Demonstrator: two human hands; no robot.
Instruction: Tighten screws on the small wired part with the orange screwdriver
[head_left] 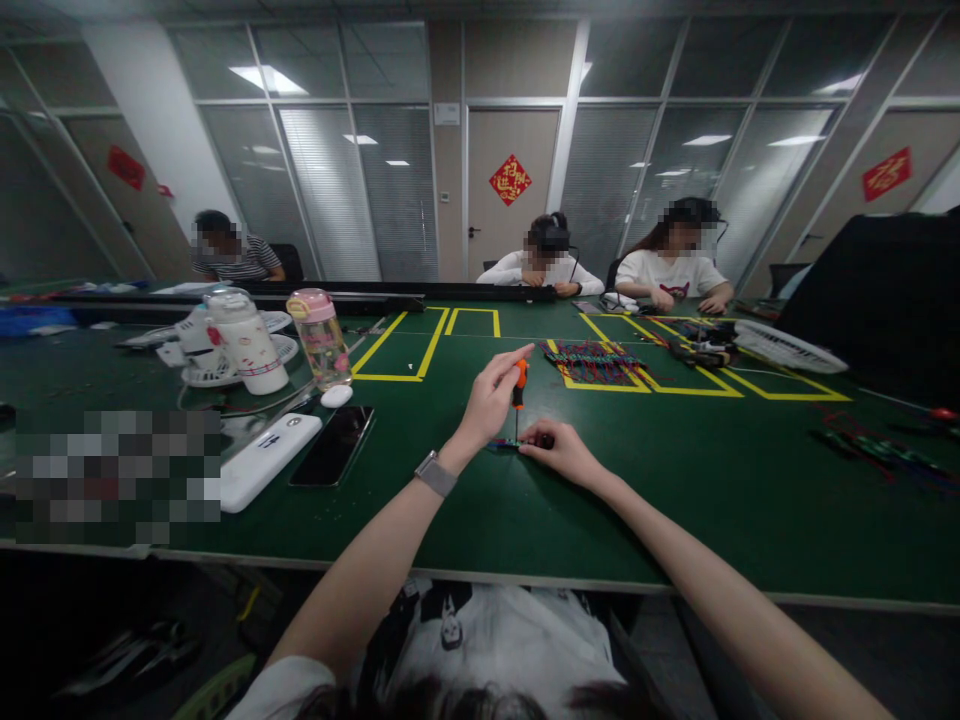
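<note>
My left hand (491, 398) is closed around the orange and black handle of a screwdriver (519, 390). The screwdriver stands upright, its thin shaft pointing down at a small circuit board (505, 443) on the green table. From the right, my right hand (566, 452) pinches the board's edge with thumb and fingertips. A small dark thing shows among its fingers, too unclear to name. Beyond my hands lies a row of similar green boards with red and blue wires (596, 362).
Left of my arms are a black phone (334, 447), a white power bank (271, 462), a white bottle (251, 345) and a pink-lidded bottle (321, 340). More wired boards (885, 450) lie at the right. Yellow tape (386, 378) marks the table (637, 540). Several people sit across it.
</note>
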